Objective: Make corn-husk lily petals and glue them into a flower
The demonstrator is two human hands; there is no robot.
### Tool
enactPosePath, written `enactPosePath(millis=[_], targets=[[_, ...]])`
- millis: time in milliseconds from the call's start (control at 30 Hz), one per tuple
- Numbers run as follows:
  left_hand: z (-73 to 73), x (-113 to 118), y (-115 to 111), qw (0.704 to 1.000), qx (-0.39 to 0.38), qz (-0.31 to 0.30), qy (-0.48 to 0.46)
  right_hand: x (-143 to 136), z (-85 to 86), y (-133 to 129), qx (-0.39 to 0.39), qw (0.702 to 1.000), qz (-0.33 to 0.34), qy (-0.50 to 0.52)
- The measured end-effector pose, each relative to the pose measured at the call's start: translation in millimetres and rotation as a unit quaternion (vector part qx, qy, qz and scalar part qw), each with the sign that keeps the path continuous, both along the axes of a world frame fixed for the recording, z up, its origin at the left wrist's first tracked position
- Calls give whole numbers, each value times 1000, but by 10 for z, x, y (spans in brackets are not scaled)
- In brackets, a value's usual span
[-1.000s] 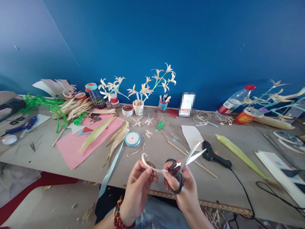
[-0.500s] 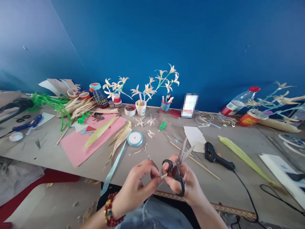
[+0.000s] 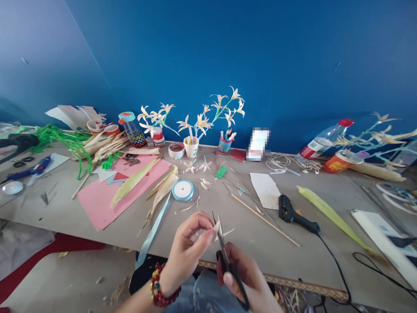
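Note:
Near the table's front edge my left hand [image 3: 195,237] pinches a small pale husk piece [image 3: 216,230] between thumb and fingertips. My right hand [image 3: 243,271] is closed around the black handles of the scissors [image 3: 223,248]. Their slightly parted blades point up and away, beside the pale piece at my left fingertips. A thin pale sliver [image 3: 228,232] shows just right of the blades. Beyond my hands lie a roll of light blue ribbon [image 3: 183,190] and small pale petals [image 3: 205,183].
Pale flowers stand in a white cup [image 3: 191,148] at the back. A black glue gun [image 3: 298,216] and a wooden stick [image 3: 265,220] lie to the right. On the left are pink paper [image 3: 97,200] and dried husks [image 3: 163,191]. A bottle [image 3: 321,145] leans at the back right.
The scissors have swung from pointing up inside my right hand to the piece at my left fingertips. My right hand has moved lower and left; my left hand has risen slightly.

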State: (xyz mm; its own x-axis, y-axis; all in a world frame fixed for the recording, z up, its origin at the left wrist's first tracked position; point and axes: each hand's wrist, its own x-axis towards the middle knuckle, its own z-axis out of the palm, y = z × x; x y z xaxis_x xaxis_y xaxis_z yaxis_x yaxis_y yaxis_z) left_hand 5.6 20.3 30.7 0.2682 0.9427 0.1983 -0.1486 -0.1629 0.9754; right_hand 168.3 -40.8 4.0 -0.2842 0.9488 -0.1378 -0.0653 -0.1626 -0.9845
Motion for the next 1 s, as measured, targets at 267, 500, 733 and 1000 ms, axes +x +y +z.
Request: enactPosePath(millis=[267, 500, 733, 1000], targets=[[-17, 22, -31, 999, -23, 10, -21, -74, -10, 5, -3, 1000, -26, 12], [-21, 37, -48, 1000, -14, 24, -10, -65, -70, 7, -3, 1000, -18, 9], [-17, 35, -39, 1000, -17, 14, -20, -56, -151, 12, 14, 999, -30, -26], [32, 12, -12, 1000, -15, 0, -14, -30, -148, 15, 16, 998, -29, -54]])
